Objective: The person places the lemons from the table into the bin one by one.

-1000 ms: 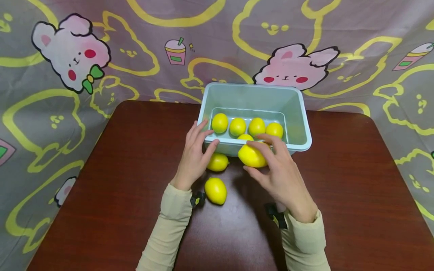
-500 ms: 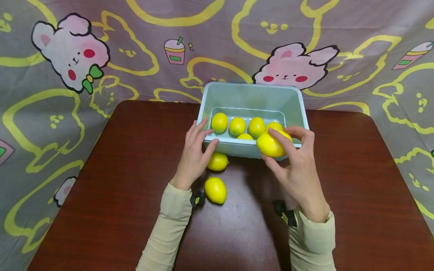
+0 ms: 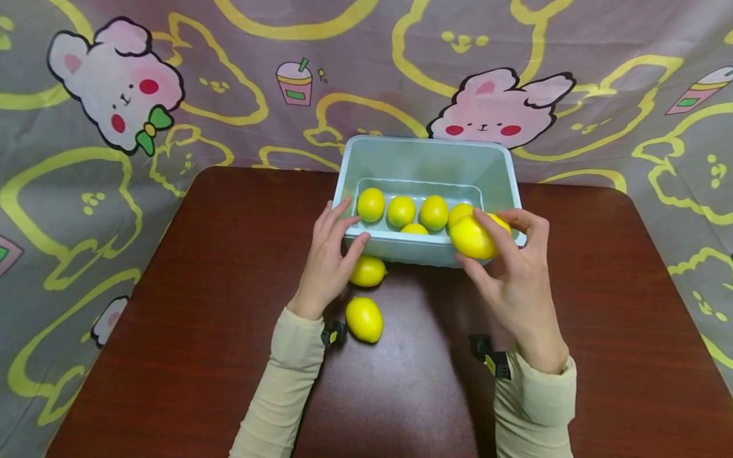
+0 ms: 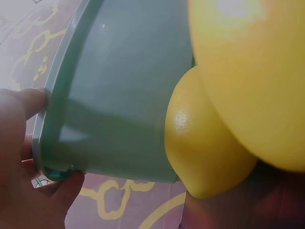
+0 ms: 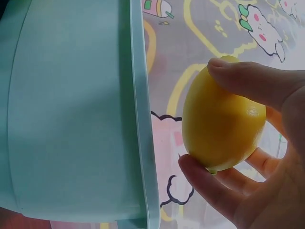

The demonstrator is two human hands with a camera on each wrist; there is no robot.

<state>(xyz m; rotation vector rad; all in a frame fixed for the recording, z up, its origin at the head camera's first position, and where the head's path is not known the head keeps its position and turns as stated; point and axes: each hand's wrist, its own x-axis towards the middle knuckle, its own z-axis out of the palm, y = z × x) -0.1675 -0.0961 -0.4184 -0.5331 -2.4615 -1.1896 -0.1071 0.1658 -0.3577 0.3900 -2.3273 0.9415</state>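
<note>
A yellow lemon [image 3: 471, 238] is pinched between the thumb and fingers of my right hand [image 3: 523, 286], above the front right rim of a pale blue-green plastic bin [image 3: 424, 249]. The right wrist view shows that same lemon [image 5: 219, 119] outside the bin wall, at rim level. My left hand [image 3: 326, 267] holds the bin's front left corner, thumb and fingers on its rim. Inside the bin, several lemons [image 3: 401, 212] lie along the floor, one partly hidden by the front wall. Beneath the left hand, one lemon [image 3: 368, 271] lies against the bin's front; another lemon [image 3: 364, 320] lies nearer.
The bin stands at the back of a dark brown table [image 3: 229, 305]. Close behind hangs a patterned cloth [image 3: 229, 63] that also covers both sides. Each wrist wears a small black camera [image 3: 334, 334].
My right hand has carried its lemon to the right and slightly up along the bin's front rim. The left hand and the two lemons on the table stay put.
</note>
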